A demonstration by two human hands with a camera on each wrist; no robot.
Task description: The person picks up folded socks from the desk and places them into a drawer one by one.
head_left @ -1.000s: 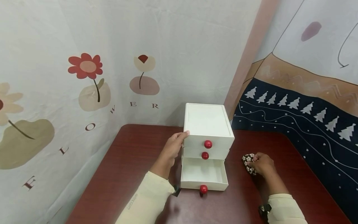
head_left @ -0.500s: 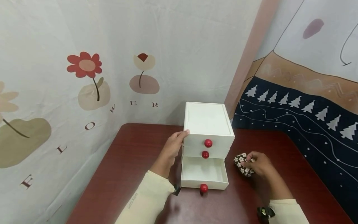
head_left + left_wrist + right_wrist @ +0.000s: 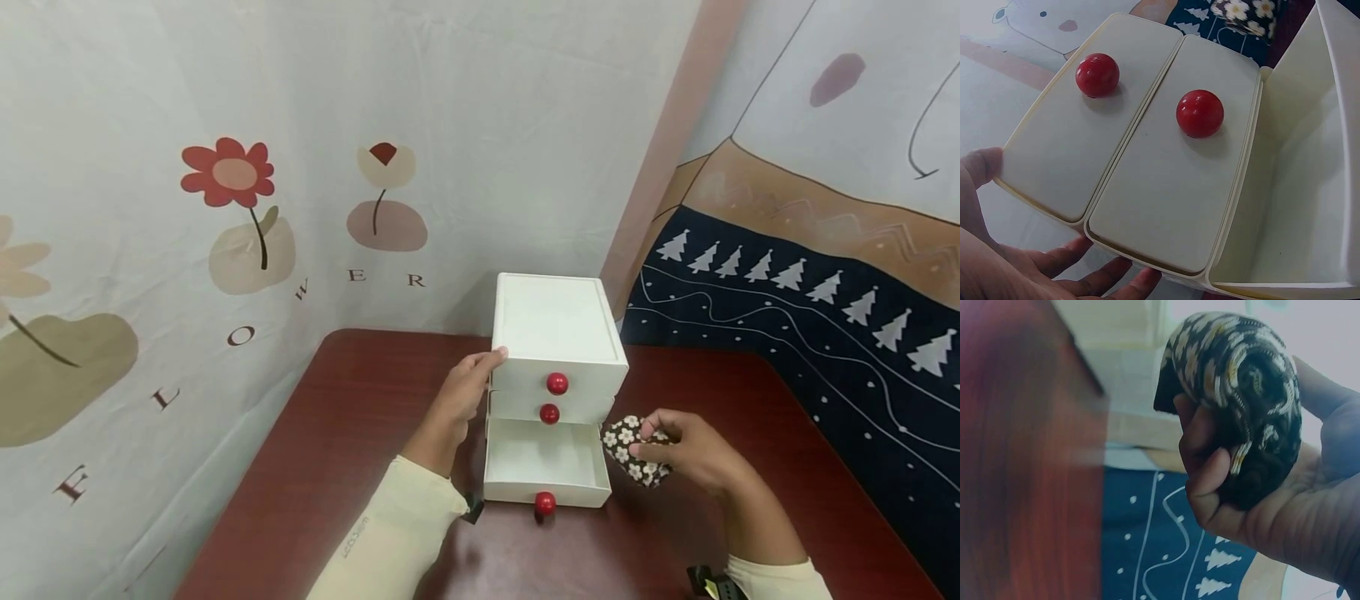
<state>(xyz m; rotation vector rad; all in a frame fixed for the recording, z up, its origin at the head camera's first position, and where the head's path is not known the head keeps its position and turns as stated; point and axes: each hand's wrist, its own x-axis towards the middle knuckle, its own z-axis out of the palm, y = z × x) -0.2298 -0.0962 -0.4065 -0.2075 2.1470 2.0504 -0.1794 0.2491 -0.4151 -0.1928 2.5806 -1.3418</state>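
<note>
A small white cabinet (image 3: 558, 321) of drawers with red ball knobs stands on the table. Its bottom drawer (image 3: 517, 492) is pulled out and nothing shows inside it; the two upper drawers are closed. My left hand (image 3: 459, 400) rests on the cabinet's left side, thumb at the upper front edge and fingers spread along the side in the left wrist view. Beside the drawer's right wall, my right hand (image 3: 697, 454) holds a small dark fabric pouch (image 3: 624, 442) with white flowers. In the right wrist view, fingers curl round the pouch (image 3: 1210, 356), which looks rounded and partly folded.
The reddish-brown wooden table (image 3: 360, 417) extends on both sides of the cabinet. Behind it hangs a pale printed cloth (image 3: 465, 167) with flowers and letters. A dark blue cloth (image 3: 750, 317) with white trees borders the right side.
My right hand has carried the floral pouch leftward from the table on the right, up to the drawer's right side. The left hand, cabinet and drawer have stayed in place.
</note>
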